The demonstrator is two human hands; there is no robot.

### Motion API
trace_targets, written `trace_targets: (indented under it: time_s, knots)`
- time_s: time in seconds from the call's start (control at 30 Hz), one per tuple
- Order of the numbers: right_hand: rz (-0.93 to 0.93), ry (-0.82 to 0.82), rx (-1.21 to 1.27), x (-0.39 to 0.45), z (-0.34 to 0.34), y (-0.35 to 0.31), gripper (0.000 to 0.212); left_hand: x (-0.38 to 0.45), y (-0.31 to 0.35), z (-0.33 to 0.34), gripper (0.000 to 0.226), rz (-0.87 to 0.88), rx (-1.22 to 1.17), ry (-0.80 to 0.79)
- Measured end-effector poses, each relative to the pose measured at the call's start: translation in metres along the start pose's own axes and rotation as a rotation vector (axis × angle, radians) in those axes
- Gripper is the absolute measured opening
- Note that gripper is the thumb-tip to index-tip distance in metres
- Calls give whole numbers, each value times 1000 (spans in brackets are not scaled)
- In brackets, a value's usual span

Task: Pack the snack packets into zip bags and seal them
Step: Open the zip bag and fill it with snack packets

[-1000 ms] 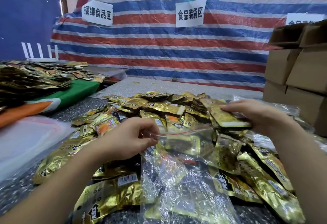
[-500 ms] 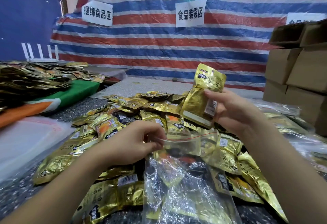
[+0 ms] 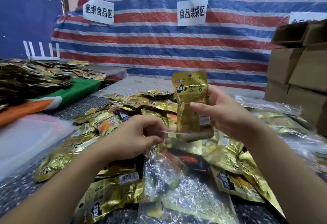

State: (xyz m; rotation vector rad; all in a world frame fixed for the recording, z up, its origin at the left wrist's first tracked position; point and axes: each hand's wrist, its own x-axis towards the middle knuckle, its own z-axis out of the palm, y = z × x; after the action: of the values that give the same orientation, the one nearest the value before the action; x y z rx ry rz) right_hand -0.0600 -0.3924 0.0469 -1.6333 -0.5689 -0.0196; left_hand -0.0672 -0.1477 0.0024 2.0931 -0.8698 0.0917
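Holding gold packet (image 3: 192,105) upright at zip bag (image 3: 177,179) mouth edge.

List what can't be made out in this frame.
Head view only:
- Right sign: cut off by boxes.
- Packet small print: too blurred; bottom edge behind zip bag mouth.
- Bag contents: obscured by glare.
- Left hand fingertips: curled away, pinching the bag's rim.
- Right hand palm: behind packet.

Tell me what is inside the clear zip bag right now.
The zip bag, pinched at its mouth by the left hand, seems empty; gold packets show through it. The right hand holds an upright packet whose lower edge meets the mouth; how far it has entered is unclear.
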Motion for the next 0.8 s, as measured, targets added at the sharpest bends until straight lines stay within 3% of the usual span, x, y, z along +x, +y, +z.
trace_targets:
  time_s: [0.23, 0.4, 0.5, 0.67, 0.8]
  knots:
    - [123, -252, -223, -10, -14, -15, 46, 2, -5, 0, 6, 6, 23, 43]
    - [223, -345, -431, -14, -8, -19, 37, 1, -1, 0, 20, 19, -55, 52]
    - [224, -378, -517, -15, -3, -19, 22, 1, -1, -1, 17, 21, -81, 68]
    - [225, -358, -490, -15, 2, -19, 15, 1, -1, -2, 9, 12, -76, 79]
    - [237, -368, -681, -16, -1, -21, 7, 1, -3, -1, 29, -21, 0, 51]
